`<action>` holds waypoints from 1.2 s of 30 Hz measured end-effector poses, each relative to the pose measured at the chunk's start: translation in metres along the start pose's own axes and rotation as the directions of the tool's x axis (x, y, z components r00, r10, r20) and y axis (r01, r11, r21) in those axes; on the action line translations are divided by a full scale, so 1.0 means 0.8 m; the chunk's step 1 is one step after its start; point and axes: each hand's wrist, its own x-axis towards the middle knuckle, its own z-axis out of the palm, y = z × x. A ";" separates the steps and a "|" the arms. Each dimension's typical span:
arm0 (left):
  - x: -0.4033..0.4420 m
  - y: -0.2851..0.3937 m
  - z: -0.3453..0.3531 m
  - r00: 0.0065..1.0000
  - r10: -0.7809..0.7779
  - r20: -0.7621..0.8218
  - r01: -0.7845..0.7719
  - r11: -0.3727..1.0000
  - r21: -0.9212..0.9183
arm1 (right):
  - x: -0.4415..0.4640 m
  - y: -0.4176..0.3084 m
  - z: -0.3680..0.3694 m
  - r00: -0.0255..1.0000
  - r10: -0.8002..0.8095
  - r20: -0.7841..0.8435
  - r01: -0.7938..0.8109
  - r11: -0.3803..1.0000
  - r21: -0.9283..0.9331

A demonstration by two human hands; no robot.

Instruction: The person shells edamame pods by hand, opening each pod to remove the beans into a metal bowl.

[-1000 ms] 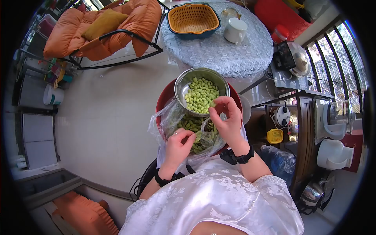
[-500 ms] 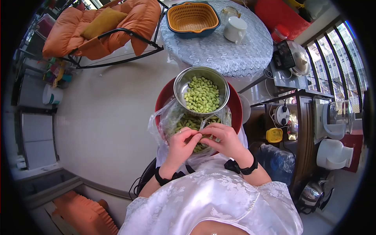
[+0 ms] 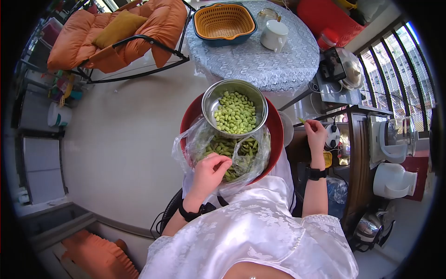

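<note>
My right hand (image 3: 317, 137) is out to the right of the red basin (image 3: 277, 139), its fingertips pinched on a green bean pod (image 3: 302, 120). Over the near left part of a clear plastic bag (image 3: 261, 160), my left hand (image 3: 212, 171) has its fingers pressed together; whatever they hold, if anything, is hidden. Unshelled bean pods (image 3: 227, 146) fill the bag, which lies in the basin. A steel bowl (image 3: 209, 104) sits at the basin's far side, with many shelled green beans (image 3: 237, 111) in it.
Beyond the bowl, a cloth-covered table (image 3: 260, 67) carries an orange and blue basket (image 3: 225, 23) and a white lidded cup (image 3: 275, 35). A pale bin (image 3: 288, 130) stands right of the basin. A wooden cabinet (image 3: 358, 153) is farther right. An orange rocking chair (image 3: 121, 37) stands far left.
My right hand has parted from my left and swung right, past the basin's edge, with a pod in its fingertips. My left hand stays over the bag, slightly lower.
</note>
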 end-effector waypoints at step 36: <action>0.021 -0.025 0.020 0.987 0.163 0.003 -0.131 0.782 0.610 | -0.158 -0.220 0.097 0.710 -0.350 0.611 0.261 0.937 0.233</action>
